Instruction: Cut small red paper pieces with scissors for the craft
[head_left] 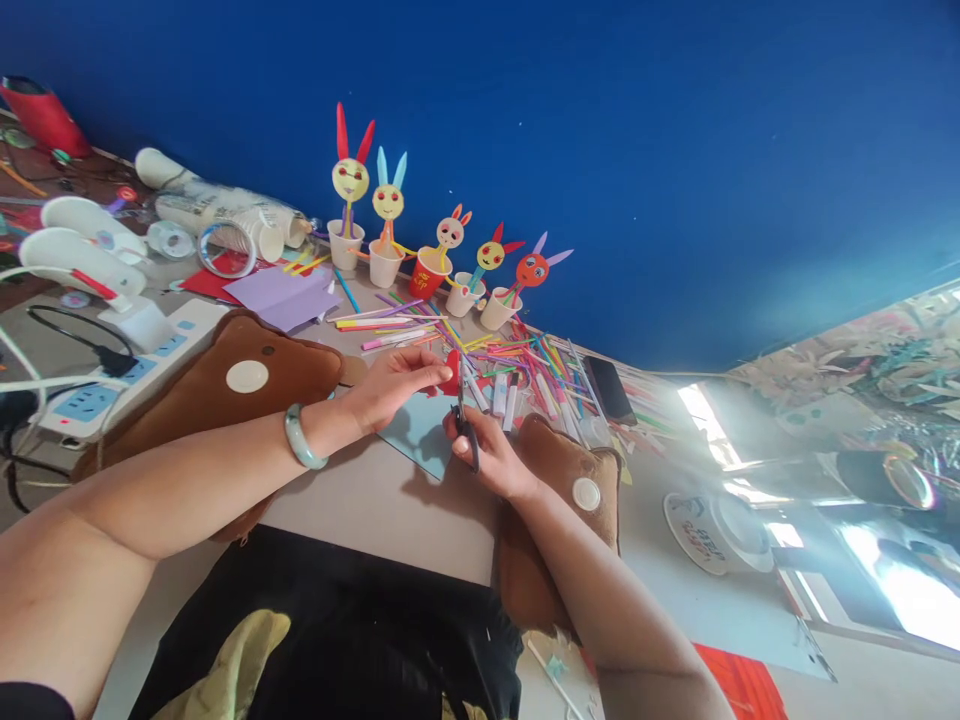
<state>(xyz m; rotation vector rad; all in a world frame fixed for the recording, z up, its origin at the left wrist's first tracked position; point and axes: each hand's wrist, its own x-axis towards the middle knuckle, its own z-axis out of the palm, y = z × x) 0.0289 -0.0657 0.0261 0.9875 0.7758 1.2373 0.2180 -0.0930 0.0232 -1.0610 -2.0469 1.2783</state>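
Note:
My left hand (409,383) is closed, pinching a small piece of red paper (451,372) between thumb and fingers. My right hand (489,450) is wrapped around the dark handles of a pair of scissors (468,432). The blades point up and away from me, right beside the red paper; whether they touch it I cannot tell. Beneath both hands a light blue sheet of paper (421,440) lies on the table. A pale jade-like bangle (301,437) circles my left wrist.
Several bunny-faced figures stand in cups (430,274) along the blue wall. Loose coloured sticks and pens (405,325) lie before them. Brown cushions (292,370) flank my arms. A power strip (142,370) with cables is at left; a phone (609,390) and a paper bowl (697,535) are at right.

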